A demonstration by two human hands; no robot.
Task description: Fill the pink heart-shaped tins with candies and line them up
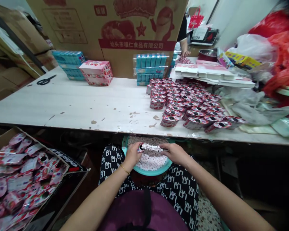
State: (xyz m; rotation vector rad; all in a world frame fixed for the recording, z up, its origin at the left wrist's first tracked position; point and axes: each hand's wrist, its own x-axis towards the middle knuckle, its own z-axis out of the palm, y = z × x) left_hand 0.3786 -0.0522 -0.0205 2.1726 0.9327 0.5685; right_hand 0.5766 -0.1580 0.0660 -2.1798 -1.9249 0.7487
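Observation:
Over a turquoise basin [167,167] on my lap, a small oval tin [141,148] is heaped with white candies [152,147]. My left hand [133,154] is closed around its left end. The fingers of my right hand [174,152] close on the right end, though the tin's body there is hidden beneath the candies. Loose small white candies [150,163] fill the basin below both hands. On the table ahead stand rows of red-and-pink oval tins [196,123], each with a dark spot on top.
A carton [67,170] of similar tins lies at lower left. Along the white table [86,106] are scissors [46,80], a pink box [96,73], blue packs [151,69] and stacked white card [214,75]. A large cardboard box [74,19] stands behind; another person's hand [185,53] shows beyond.

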